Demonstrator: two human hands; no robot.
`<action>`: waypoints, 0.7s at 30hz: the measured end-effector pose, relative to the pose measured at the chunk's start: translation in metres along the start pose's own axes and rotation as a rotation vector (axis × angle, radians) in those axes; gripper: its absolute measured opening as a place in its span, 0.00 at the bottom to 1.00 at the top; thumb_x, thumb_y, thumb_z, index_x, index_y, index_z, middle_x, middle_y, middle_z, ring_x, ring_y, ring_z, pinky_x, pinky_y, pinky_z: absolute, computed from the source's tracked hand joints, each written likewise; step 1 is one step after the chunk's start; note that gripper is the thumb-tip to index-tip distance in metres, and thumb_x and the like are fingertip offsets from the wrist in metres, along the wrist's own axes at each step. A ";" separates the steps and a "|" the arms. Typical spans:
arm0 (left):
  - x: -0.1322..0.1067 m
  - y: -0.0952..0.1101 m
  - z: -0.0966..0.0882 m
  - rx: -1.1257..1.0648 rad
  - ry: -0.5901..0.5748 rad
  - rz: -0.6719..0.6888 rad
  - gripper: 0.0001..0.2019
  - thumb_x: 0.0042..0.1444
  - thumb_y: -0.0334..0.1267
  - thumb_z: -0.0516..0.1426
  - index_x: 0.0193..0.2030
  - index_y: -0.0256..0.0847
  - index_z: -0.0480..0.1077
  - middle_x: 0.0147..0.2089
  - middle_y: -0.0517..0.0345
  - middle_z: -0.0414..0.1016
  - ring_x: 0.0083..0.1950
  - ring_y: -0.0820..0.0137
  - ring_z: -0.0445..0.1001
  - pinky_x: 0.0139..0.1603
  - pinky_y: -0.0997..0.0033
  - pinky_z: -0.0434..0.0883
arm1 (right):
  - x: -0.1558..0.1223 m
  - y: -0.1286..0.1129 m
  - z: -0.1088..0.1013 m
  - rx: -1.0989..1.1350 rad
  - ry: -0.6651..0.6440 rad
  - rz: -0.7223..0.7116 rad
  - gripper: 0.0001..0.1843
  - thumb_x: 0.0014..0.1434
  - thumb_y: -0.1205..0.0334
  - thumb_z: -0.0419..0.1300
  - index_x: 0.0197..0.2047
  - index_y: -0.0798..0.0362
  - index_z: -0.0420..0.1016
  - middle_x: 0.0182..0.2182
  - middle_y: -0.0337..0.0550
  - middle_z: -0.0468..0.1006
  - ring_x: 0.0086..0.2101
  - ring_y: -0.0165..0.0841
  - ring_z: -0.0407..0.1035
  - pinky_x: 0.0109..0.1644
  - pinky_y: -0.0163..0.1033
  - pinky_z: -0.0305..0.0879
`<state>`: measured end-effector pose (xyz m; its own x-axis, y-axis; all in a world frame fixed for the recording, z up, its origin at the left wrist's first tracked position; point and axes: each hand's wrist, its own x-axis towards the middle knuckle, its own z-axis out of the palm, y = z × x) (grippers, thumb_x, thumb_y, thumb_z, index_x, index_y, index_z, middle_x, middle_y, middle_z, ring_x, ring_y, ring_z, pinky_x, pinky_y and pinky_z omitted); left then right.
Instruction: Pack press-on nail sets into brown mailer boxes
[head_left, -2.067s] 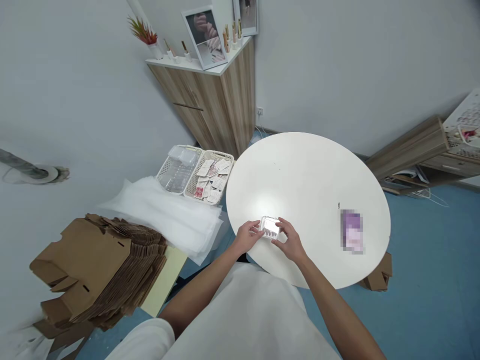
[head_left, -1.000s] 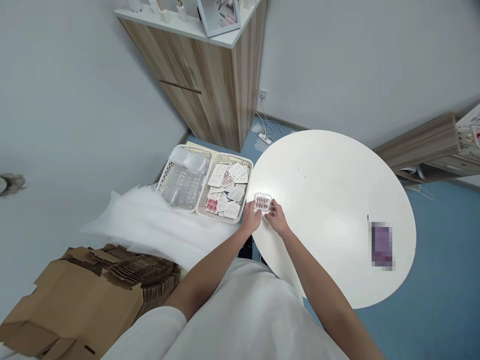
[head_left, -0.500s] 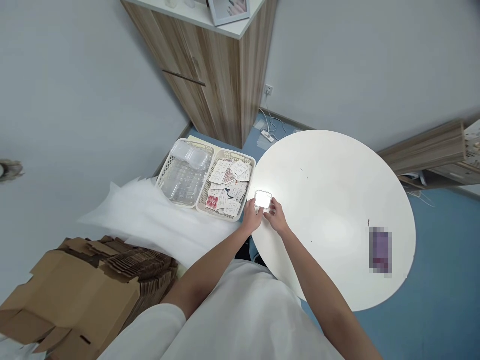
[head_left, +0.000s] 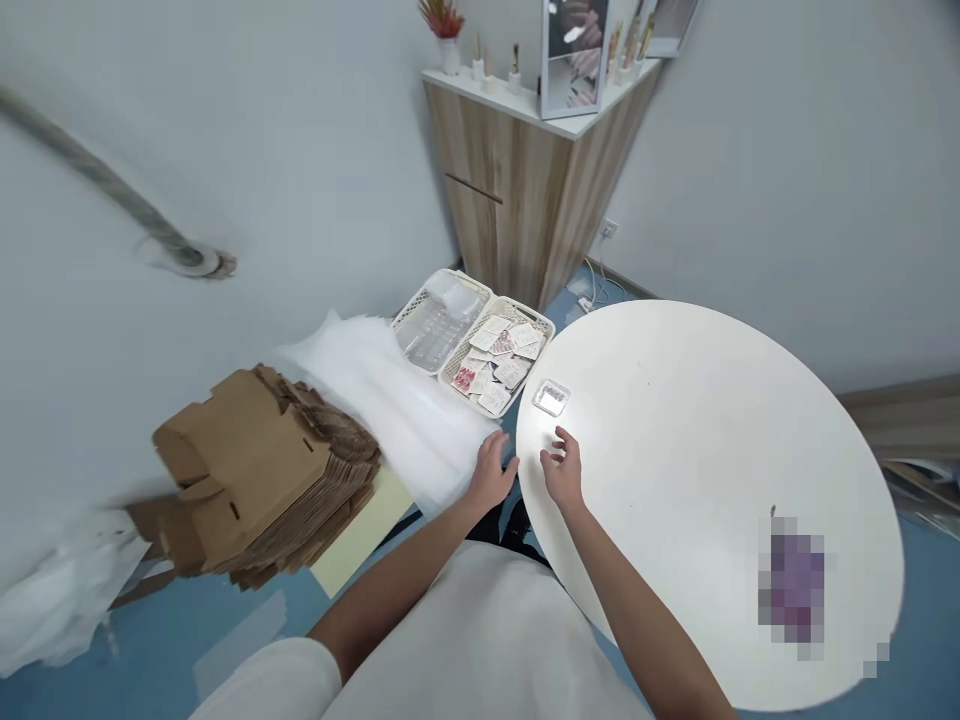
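A small clear plastic case [head_left: 552, 397] lies flat near the left edge of the round white table [head_left: 697, 430]; neither hand touches it. My right hand [head_left: 562, 470] hovers over the table just below the case, fingers curled but apart, with nothing in it. Off the table's edge, my left hand [head_left: 493, 470] is in the air beside the white foam sheets [head_left: 405, 410], its thumb and fingers spread and holding nothing. Printed cards [head_left: 499, 362] fill one white basket [head_left: 540, 325], left of the case. The second basket [head_left: 401, 318] beside it holds clear plastic cases [head_left: 435, 325].
A stack of folded brown cardboard boxes [head_left: 247, 450] stands at the left. Behind the baskets rises a wooden cabinet [head_left: 510, 210] with frames and small pots on top. A blurred-out purple item [head_left: 799, 580] lies at the table's right. White plastic [head_left: 67, 590] sits lower left.
Both hands have let go of the clear case and drawn back toward my body, my left one off the table. The camera view has swung left and up.
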<state>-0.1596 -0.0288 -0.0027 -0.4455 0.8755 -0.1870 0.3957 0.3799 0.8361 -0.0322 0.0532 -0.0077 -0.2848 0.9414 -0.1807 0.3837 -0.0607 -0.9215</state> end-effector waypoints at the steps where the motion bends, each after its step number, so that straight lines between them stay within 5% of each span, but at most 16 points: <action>1: -0.012 -0.009 -0.007 0.022 0.021 -0.025 0.20 0.54 0.43 0.49 0.54 0.42 0.57 0.59 0.48 0.53 0.61 0.60 0.51 0.58 0.56 0.55 | -0.007 0.000 0.004 -0.002 -0.020 -0.024 0.26 0.49 0.59 0.52 0.53 0.49 0.55 0.51 0.48 0.60 0.43 0.35 0.61 0.42 0.43 0.63; 6: -0.049 -0.041 -0.046 0.075 0.169 -0.209 0.21 0.53 0.44 0.50 0.53 0.43 0.57 0.59 0.48 0.54 0.61 0.59 0.52 0.57 0.56 0.56 | -0.027 -0.010 0.027 -0.007 -0.250 -0.092 0.22 0.50 0.58 0.51 0.50 0.51 0.60 0.43 0.47 0.68 0.39 0.34 0.64 0.42 0.44 0.63; 10: -0.051 -0.046 -0.074 0.055 0.325 -0.177 0.20 0.52 0.41 0.51 0.52 0.42 0.58 0.57 0.49 0.56 0.60 0.61 0.53 0.57 0.58 0.56 | -0.023 -0.027 0.050 -0.040 -0.478 -0.113 0.19 0.51 0.55 0.52 0.46 0.51 0.65 0.38 0.46 0.71 0.39 0.36 0.65 0.44 0.46 0.62; 14: -0.045 -0.051 -0.095 -0.033 0.426 -0.177 0.20 0.49 0.40 0.53 0.50 0.41 0.60 0.56 0.49 0.58 0.59 0.62 0.55 0.57 0.59 0.56 | -0.012 -0.039 0.081 -0.176 -0.598 -0.117 0.24 0.48 0.50 0.55 0.48 0.50 0.64 0.44 0.47 0.69 0.44 0.39 0.64 0.47 0.47 0.60; 21: -0.018 -0.089 -0.107 -0.441 0.343 -0.461 0.25 0.47 0.43 0.57 0.53 0.40 0.58 0.57 0.43 0.59 0.55 0.59 0.62 0.52 0.61 0.61 | 0.010 -0.050 0.149 -0.332 -0.659 -0.080 0.35 0.41 0.50 0.60 0.53 0.49 0.59 0.53 0.48 0.61 0.52 0.43 0.56 0.52 0.48 0.54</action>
<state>-0.2731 -0.1100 -0.0183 -0.7447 0.4847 -0.4587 -0.2217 0.4686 0.8551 -0.1850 0.0157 -0.0149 -0.7511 0.5381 -0.3826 0.5552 0.2011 -0.8071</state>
